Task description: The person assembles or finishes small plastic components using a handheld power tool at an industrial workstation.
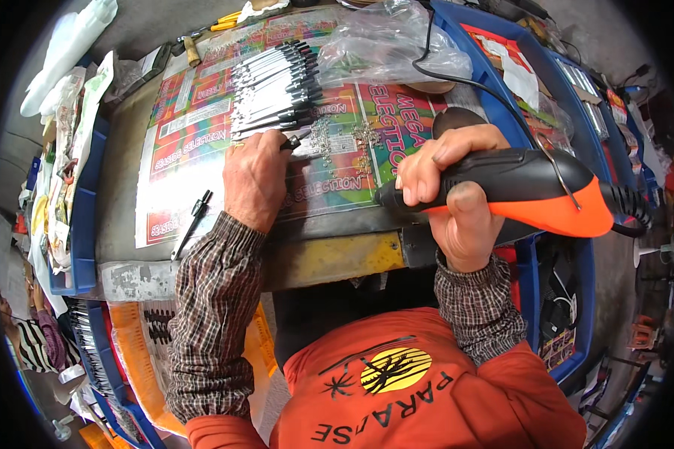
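Observation:
My left hand (256, 179) is closed at the near end of a row of white and black pens (273, 86) on the table. The dark end of a pen (295, 141) sticks out by its fingertips; most of that pen is hidden. My right hand (457, 198) is wrapped round a black and orange electric screwdriver (524, 176), its tip pointing left above the table's near edge. Between the hands lie small shiny metal parts (322, 142), too small to name. A single pen (192, 223) lies apart, left of my left forearm.
A colourful printed sheet (180, 153) covers the table, with clear plastic bags (382, 45) at its far side. Blue bins (86, 202) flank the table. A black cable (494, 90) runs down to the right. A hook-like wire (565, 176) hangs by the screwdriver.

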Tool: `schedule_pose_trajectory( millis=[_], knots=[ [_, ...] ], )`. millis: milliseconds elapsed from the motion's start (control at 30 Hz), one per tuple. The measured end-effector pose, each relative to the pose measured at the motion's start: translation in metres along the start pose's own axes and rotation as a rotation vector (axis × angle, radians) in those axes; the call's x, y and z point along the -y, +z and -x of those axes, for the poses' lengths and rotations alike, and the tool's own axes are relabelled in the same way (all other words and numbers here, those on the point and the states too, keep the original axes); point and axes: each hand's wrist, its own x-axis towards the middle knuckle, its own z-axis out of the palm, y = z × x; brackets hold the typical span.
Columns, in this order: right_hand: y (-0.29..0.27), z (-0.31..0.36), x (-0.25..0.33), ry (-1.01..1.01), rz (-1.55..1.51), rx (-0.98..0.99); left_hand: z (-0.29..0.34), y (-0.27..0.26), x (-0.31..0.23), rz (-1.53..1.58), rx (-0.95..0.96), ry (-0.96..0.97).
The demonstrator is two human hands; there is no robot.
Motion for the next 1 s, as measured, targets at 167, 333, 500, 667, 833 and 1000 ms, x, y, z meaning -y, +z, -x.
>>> schedule_pose_trajectory(
  millis=[167,333,500,667,833,1000],
  knots=[
    [-0.001,-0.005,-0.010,-0.024,0.023,0.009,0.006,-0.019,-0.015,0.231,-0.049,-0.043],
    [0.002,-0.011,-0.019,-0.065,0.028,0.038,0.019,-0.027,-0.020,0.311,-0.091,-0.121],
    [0.005,-0.013,-0.024,-0.067,0.046,0.052,0.036,-0.032,-0.026,0.614,-0.014,-0.411],
    [0.006,-0.012,-0.023,-0.058,0.027,0.055,0.050,-0.034,-0.037,0.699,0.025,-0.434],
    [0.008,-0.008,-0.015,-0.038,-0.033,0.075,0.060,-0.038,-0.061,0.492,0.024,-0.177],
    [0.008,-0.003,-0.008,-0.005,-0.094,0.110,0.072,-0.028,-0.066,0.341,-0.042,0.002]
  ],
)
